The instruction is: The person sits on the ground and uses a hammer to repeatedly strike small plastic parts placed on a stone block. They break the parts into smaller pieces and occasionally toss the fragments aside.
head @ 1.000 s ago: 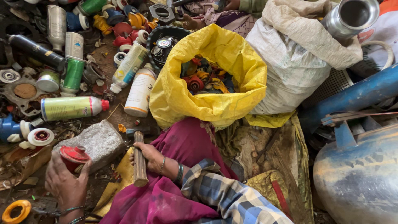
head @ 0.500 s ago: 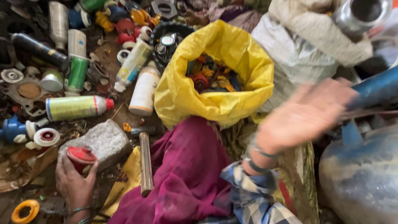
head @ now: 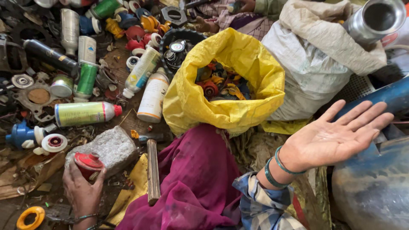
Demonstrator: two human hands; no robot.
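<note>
While we look down at the messy ground, we see our left hand [head: 83, 194] in the lower left of the frame, with its fingers wrapped tight around a red can top [head: 88, 163]. The red can top sits just at the edge of a gray stone [head: 108, 149], touching it. Next to the stone, a wooden stick [head: 152, 170] lies on the ground beside our purple cloth [head: 194, 183]. Our right hand [head: 336, 138] is in the middle right of the frame, palm up, fingers spread flat and holding nothing. It floats near a blue pipe [head: 392, 96] and above a big metal drum [head: 370, 187]. A yellow bag [head: 226, 106] stands open in the middle of the frame, full of small colored caps. A white sack [head: 315, 72] leans just beside it on the right. At the left of the frame, a green and white spray can [head: 83, 113] lies on its side, and a white bottle [head: 153, 97] lies near the yellow bag. A yellow ring [head: 30, 217] is in the bottom left corner.
</note>
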